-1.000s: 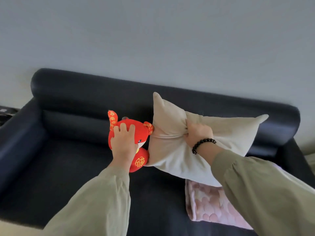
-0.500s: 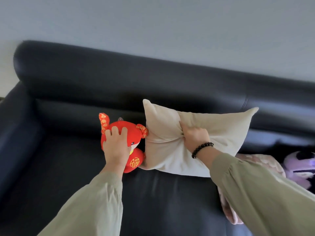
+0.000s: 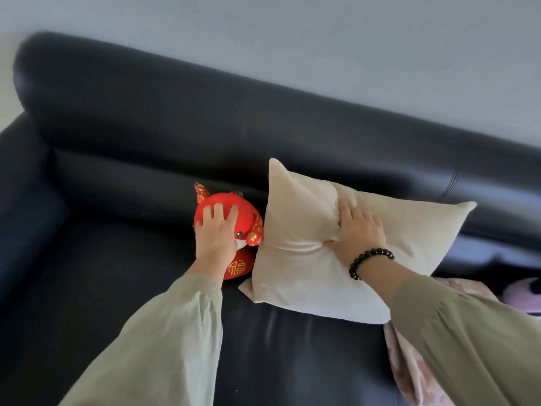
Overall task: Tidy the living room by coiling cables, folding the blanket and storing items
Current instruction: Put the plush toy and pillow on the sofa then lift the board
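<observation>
As both hands hold items against sofa (image 3: 146, 127) backrest: left hand (image 3: 216, 238) curls over red plush toy (image 3: 250, 215), fingers spread on its head; right hand (image 3: 361, 232) pinches fold of cream pillow (image 3: 298, 218). Toy and pillow touch on sofa seat. Best: stand each upright, release once steady. Pink blanket (image 3: 409, 367) lies at sofa's right end. Grey wall (image 3: 322, 39) behind sofa.

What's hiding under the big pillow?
The pillow sits on the dark sofa seat, and a pink blanket peeks out by its lower right corner. How far the blanket goes underneath is covered, so anything else there cannot be seen.
</observation>
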A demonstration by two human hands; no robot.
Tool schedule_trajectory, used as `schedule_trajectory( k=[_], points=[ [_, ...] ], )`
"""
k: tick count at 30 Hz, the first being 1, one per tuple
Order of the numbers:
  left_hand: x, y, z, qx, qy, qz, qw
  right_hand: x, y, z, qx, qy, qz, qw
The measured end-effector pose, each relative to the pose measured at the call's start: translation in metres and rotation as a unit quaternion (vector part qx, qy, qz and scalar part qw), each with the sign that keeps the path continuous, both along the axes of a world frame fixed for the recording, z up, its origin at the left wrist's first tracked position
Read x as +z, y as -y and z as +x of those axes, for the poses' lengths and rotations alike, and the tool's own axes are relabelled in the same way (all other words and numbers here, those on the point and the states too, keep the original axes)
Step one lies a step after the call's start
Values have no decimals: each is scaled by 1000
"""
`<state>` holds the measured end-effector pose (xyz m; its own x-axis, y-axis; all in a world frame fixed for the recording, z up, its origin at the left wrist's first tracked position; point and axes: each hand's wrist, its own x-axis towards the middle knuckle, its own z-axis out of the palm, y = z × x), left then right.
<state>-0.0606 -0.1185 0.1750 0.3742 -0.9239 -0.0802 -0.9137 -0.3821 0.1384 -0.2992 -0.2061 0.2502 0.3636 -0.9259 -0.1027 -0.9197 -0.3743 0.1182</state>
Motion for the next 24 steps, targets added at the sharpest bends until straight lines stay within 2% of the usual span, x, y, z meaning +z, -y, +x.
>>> schedule_trajectory(
  k=[4,9,12,19,24],
  points=[
    [-5,-7,4,21,-1,11,1000,-3,-7,-9,72,58,-124,988],
    [-10,-17,-1,5,9,16,1000,-4,-13,-15,67,33,-56,996],
    [-5,-20,-10,-14,22,-13,1000,2,-11,-17,70,48,-24,996],
    [7,-33,-64,-59,23,-93,994,14,-27,-47,109,72,-27,991],
    [10,-54,-125,-71,22,-36,997,2,-47,-81,200,40,-62,977]
  ],
)
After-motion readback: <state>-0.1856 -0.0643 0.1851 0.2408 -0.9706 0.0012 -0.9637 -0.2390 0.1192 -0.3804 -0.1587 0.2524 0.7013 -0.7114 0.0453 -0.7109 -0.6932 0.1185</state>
